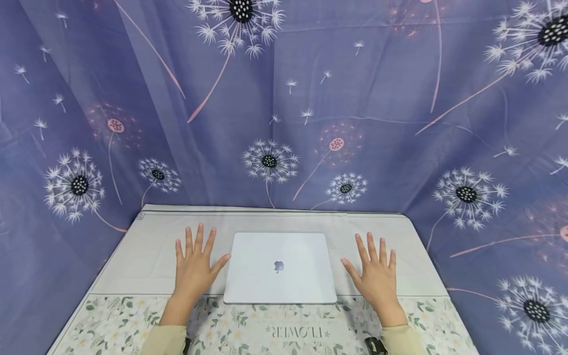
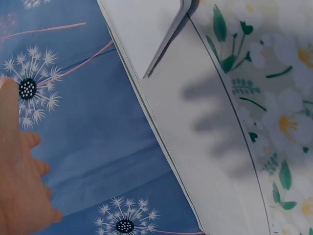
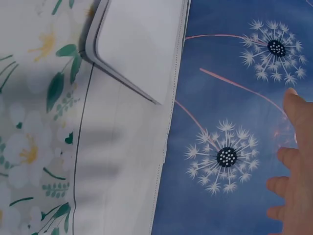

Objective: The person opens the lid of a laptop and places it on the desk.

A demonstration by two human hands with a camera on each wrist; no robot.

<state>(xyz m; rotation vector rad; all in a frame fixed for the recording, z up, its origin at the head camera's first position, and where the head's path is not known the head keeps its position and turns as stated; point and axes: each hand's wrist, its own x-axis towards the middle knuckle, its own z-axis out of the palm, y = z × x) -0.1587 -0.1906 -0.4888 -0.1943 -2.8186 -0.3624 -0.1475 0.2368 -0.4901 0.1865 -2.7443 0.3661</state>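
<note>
A closed silver laptop (image 1: 279,283) with an apple logo on its lid lies flat at the middle of the table. To its left, my left hand (image 1: 194,271) is spread with straight fingers, the thumb tip close by the laptop's left edge. On the other side my right hand (image 1: 376,276) is spread the same way, its thumb pointing toward the laptop's right edge. Both hands hold nothing. In the left wrist view the left hand (image 2: 22,181) shows at the left border, and finger shadows fall on the cloth. The right wrist view has the right hand (image 3: 299,171) at its right border.
The table wears a cover (image 1: 168,231), plain pale at the back and printed with flowers, leaves and the word FLOWER toward the front. Blue-purple curtains (image 1: 301,98) with dandelion prints hang behind the table and along both sides. Black wrist gear (image 1: 375,346) shows by the right sleeve.
</note>
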